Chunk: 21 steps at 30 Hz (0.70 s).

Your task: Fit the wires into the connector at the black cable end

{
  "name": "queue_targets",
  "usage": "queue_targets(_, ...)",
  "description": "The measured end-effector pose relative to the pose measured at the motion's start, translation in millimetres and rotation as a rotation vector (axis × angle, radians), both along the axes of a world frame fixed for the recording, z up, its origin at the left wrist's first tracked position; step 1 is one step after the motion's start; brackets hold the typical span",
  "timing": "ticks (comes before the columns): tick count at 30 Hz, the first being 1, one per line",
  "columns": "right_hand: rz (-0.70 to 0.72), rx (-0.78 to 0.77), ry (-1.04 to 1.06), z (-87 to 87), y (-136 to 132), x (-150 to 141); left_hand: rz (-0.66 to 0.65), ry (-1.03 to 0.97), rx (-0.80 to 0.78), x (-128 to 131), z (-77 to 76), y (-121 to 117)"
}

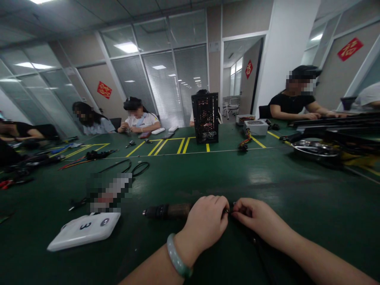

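Clenching a black-nosed cylindrical tool [168, 211] low over the green bench mat [267, 178], the left hand [204, 221], a pale green bangle [175, 255] at its wrist, seems placed to steady the tool's far end. The right hand [255, 218] meets that end with curled fingers [239, 209], though whether they are closed on anything is too small to tell. A dark cable [257, 241] appears to trail from there toward the person. Open mat ahead leaves the forearms free room. Off to the left lie a white plate marked 3 [84, 230] and, beyond it, a coiled black cable [124, 168]. Farther away stand a black mesh computer case [204, 117] and a power supply unit [255, 127].
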State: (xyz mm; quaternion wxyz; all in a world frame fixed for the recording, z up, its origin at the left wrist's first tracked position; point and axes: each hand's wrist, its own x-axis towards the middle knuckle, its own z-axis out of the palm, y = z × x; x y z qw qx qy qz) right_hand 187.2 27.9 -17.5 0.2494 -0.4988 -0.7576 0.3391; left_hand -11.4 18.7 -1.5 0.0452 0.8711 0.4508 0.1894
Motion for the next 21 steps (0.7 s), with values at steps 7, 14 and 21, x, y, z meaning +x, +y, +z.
queue_targets(7,-0.007,-0.019,0.024,-0.7,1.5,0.3,-0.022,-0.018,-0.026,1.4,1.1,1.5)
queue_targets(14,-0.019,-0.029,0.032,2.0,-0.7,-0.3,-0.011,-0.029,-0.049,1.4,-0.4,3.0)
queue_targets(21,-0.02,-0.029,0.015,1.2,0.4,-0.1,-0.011,-0.022,-0.047,1.0,-1.2,3.6)
